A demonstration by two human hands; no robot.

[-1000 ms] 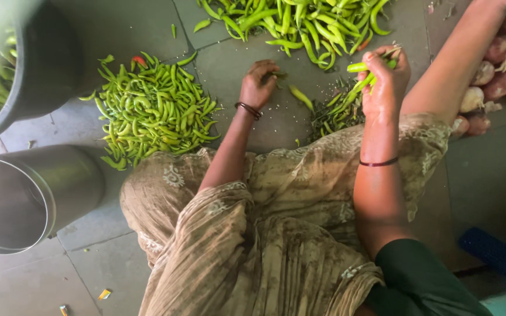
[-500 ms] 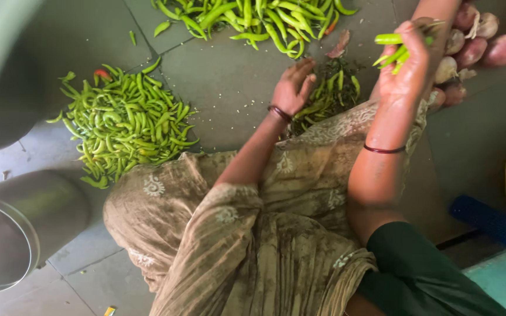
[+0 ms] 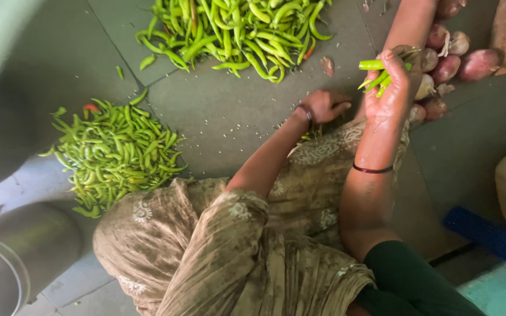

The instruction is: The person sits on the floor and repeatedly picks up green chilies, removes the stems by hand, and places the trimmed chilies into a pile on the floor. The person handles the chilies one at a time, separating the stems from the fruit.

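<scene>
One head-worn view, steeply downward and close over the lap, grey tiled floor [image 3: 229,117] ahead.

No packages, labels, signs or screens anywhere on this floor, and nothing printed or wrapped in sight.

We wear a crinkled brown tunic [image 3: 229,257] printed with pale floral motifs, over dark green trousers [image 3: 417,281]. Each of our wrists carries a thin dark bangle [image 3: 372,169], and our forearms are bare.
</scene>
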